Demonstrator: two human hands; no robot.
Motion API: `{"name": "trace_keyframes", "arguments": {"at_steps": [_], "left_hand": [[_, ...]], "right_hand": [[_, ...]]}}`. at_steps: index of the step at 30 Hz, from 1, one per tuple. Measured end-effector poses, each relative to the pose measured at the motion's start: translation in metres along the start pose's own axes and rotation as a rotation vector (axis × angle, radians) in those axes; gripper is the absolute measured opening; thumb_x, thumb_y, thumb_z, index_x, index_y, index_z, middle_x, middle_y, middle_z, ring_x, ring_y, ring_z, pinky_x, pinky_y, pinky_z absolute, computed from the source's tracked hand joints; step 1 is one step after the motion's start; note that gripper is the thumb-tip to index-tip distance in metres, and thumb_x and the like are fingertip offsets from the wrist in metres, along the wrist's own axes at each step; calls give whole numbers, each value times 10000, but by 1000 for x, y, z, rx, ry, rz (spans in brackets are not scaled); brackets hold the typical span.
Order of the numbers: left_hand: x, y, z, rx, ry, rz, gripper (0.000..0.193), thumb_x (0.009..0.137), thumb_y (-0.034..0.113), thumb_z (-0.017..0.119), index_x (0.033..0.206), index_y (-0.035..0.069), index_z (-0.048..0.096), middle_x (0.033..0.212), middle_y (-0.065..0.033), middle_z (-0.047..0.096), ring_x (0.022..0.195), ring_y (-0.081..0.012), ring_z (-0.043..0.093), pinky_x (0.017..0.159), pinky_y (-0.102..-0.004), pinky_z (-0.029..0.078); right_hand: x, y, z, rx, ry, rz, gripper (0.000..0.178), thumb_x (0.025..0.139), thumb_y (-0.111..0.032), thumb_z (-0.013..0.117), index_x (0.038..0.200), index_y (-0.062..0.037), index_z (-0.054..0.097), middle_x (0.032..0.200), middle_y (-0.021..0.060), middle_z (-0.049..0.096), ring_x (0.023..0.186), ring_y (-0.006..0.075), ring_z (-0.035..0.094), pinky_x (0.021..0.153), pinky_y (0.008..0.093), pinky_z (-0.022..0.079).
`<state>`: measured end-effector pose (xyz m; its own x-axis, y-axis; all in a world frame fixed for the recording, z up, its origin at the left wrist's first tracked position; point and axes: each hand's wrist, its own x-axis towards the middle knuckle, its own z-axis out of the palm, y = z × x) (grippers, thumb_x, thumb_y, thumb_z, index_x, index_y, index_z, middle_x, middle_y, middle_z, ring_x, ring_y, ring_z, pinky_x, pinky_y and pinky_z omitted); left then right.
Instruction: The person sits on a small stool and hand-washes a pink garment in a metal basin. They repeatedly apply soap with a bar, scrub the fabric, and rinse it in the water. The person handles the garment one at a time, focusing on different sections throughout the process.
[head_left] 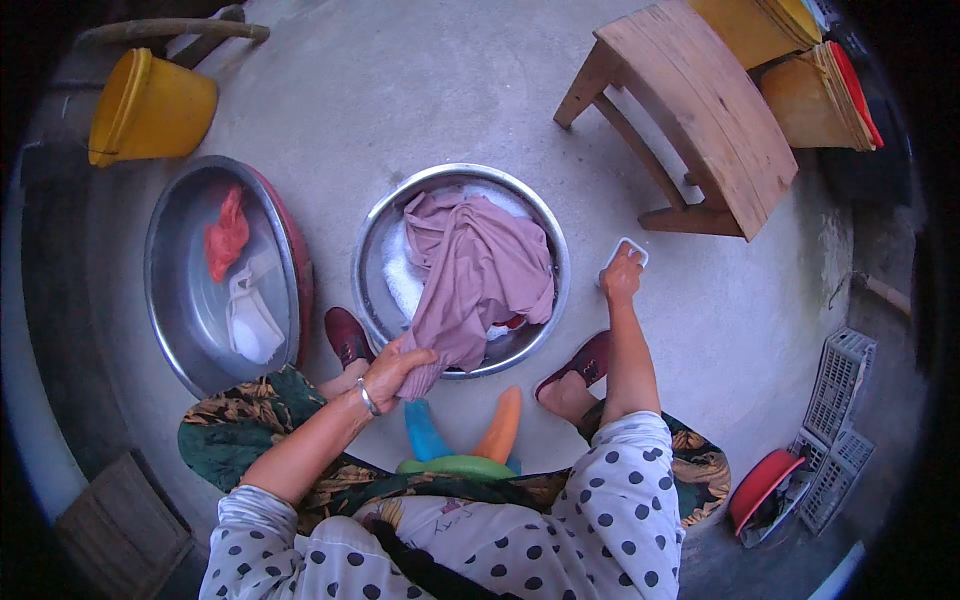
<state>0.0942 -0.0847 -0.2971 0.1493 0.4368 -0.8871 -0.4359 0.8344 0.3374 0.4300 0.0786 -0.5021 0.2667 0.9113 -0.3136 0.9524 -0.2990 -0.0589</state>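
A mauve garment (pixel 480 265) lies bunched in a round metal basin (pixel 561 235), over white suds (pixel 402 275). My left hand (pixel 392 372), with a bracelet on the wrist, is closed on the garment's near end at the basin's front left rim. To the right of the basin, my right hand (pixel 622 272) grips a white object with a rounded, looped frame (pixel 632 243), low over the floor. My fingers cover much of it, so its kind is unclear. A bit of red and white cloth (pixel 503 328) shows under the garment.
At left, a larger metal basin (pixel 160 300) holds a red item (pixel 227 235) and a white cloth piece (pixel 252 320). A yellow bucket (pixel 165 108) lies beyond it. A wooden stool (pixel 700 100) stands at far right, with grey crates (pixel 835 385) and a red basin (pixel 762 487) nearer.
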Motion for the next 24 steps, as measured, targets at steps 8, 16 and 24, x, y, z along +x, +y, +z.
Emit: {"name": "trace_keyframes", "arguments": {"at_steps": [8,16,24], "left_hand": [[1,-1,-2,40,47,9,348,759,81,524,1103,40,494,914,-54,595,718,-135,581,603,-245,475],[5,5,-4,38,5,135,421,737,21,484,1156,8,443,981,-90,577,816,-184,594,684,-291,498],[-6,-11,-6,-80,-123,44,441,741,11,521,1171,15,425,1025,-114,567,870,-216,593,752,-332,494]], "right_hand": [[0,8,-8,147,192,55,354,747,-44,463,1091,-124,440,1030,146,483,931,344,514,738,448,452],[1,15,-17,472,314,173,551,631,8,564,1159,-84,437,980,156,559,844,300,577,743,381,463],[-144,-140,-97,1095,-249,-686,386,665,-75,670,1026,-72,531,931,79,572,873,178,545,774,295,435]]}}
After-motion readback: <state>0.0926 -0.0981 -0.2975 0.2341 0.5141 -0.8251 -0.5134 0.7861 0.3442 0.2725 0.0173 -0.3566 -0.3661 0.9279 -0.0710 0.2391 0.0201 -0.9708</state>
